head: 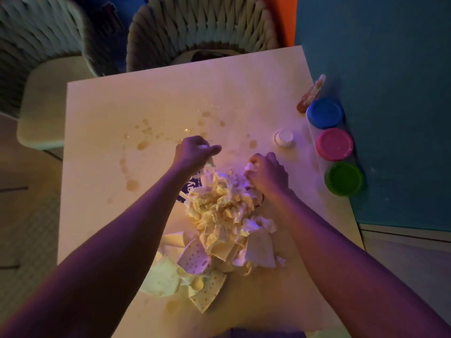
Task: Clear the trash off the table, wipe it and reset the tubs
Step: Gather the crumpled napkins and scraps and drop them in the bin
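Along the right edge of the table [102, 215], against a blue wall [390, 93], stand three tubs in a row: a blue-lidded tub [325, 112], a pink-lidded tub [334, 143] and a green-lidded tub [344, 178]. A small white cap [283, 138] sits just left of them, and a blurred packet [311, 93] lies beyond the blue one. Brownish spill spots [144, 132] dot the tabletop. Two woven chairs [200, 28] stand at the far side. The pile of crumpled napkins and paper scraps [219, 215] lies mid-table, between both forearms. The left hand [194, 152] curls its fingers around white paper at the pile's far edge; the right hand [266, 173] likewise grips a wad.
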Demonstrator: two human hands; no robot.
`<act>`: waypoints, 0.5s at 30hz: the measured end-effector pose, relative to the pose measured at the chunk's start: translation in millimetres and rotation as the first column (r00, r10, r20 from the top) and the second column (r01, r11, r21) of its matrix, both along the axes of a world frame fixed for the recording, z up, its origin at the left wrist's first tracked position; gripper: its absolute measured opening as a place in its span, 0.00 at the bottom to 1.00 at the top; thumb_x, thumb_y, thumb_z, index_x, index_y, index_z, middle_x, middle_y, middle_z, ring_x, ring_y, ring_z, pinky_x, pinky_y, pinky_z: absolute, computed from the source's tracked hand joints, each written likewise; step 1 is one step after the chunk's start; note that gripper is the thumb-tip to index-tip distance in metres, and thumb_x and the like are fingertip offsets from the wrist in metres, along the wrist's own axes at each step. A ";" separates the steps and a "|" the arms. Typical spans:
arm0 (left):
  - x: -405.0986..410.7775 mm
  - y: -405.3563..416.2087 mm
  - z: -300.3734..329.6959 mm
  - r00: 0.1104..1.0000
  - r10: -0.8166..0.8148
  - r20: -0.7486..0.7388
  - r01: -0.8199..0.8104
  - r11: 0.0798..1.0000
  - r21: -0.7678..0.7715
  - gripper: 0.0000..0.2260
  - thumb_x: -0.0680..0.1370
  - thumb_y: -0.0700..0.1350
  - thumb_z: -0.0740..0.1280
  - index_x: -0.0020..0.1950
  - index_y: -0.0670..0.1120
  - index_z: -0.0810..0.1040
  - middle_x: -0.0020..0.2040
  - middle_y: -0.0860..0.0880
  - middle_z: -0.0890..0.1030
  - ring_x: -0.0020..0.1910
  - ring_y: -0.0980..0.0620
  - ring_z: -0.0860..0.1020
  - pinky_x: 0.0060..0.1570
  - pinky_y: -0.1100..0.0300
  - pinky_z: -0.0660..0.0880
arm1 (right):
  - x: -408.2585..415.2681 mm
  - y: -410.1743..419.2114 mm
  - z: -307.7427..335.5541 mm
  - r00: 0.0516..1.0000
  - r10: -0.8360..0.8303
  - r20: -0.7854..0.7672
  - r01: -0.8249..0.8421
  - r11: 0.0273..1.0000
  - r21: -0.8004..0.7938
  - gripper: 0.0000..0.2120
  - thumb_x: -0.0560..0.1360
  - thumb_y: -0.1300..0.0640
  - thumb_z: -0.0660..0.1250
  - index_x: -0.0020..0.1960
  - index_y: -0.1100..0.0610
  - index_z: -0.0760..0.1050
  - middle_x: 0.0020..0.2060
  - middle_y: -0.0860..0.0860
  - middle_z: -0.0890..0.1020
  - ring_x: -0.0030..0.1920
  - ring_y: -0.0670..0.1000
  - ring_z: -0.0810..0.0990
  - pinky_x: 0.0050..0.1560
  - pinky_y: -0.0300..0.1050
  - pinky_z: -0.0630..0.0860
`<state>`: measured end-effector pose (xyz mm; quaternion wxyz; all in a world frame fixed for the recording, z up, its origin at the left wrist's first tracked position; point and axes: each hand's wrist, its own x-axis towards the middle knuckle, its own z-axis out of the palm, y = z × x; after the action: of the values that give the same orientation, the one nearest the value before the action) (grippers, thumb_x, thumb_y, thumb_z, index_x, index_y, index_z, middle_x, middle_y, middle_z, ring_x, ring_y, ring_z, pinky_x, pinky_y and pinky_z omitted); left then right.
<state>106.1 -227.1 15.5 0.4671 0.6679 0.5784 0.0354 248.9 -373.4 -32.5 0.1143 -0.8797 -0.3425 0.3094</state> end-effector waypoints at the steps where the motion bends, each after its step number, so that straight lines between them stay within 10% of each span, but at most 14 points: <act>1: -5.7 -1.3 0.2 1.000 -0.010 -0.018 0.010 1.000 -0.020 0.10 0.71 0.50 0.77 0.40 0.46 0.80 0.39 0.44 0.85 0.29 0.49 0.78 0.30 0.63 0.73 | -0.3 0.2 0.1 1.000 -0.016 -0.014 0.016 1.000 0.006 0.14 0.72 0.49 0.69 0.57 0.47 0.75 0.57 0.54 0.74 0.55 0.63 0.79 0.51 0.48 0.73; 10: -21.7 -35.9 28.9 0.925 -0.381 -0.009 0.374 0.914 -0.159 0.12 0.71 0.42 0.78 0.51 0.49 0.80 0.45 0.50 0.81 0.32 0.55 0.78 0.28 0.67 0.72 | -3.0 -6.5 15.8 0.955 -0.272 -0.120 0.290 0.943 0.163 0.07 0.68 0.53 0.69 0.46 0.49 0.75 0.47 0.51 0.82 0.47 0.58 0.79 0.43 0.44 0.70; 15: -25.2 -77.0 19.2 0.734 -0.634 -0.244 0.658 0.752 0.025 0.32 0.72 0.46 0.78 0.74 0.54 0.71 0.69 0.46 0.70 0.62 0.45 0.75 0.60 0.55 0.72 | -8.8 -17.7 25.4 0.929 -0.329 -0.168 0.360 0.910 0.207 0.06 0.66 0.56 0.68 0.43 0.51 0.77 0.44 0.50 0.83 0.46 0.55 0.80 0.44 0.44 0.74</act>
<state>80.9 -304.2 34.6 0.3460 0.8513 0.3552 -0.1717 240.2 -391.1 -7.1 0.2921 -0.8847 -0.2076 0.2982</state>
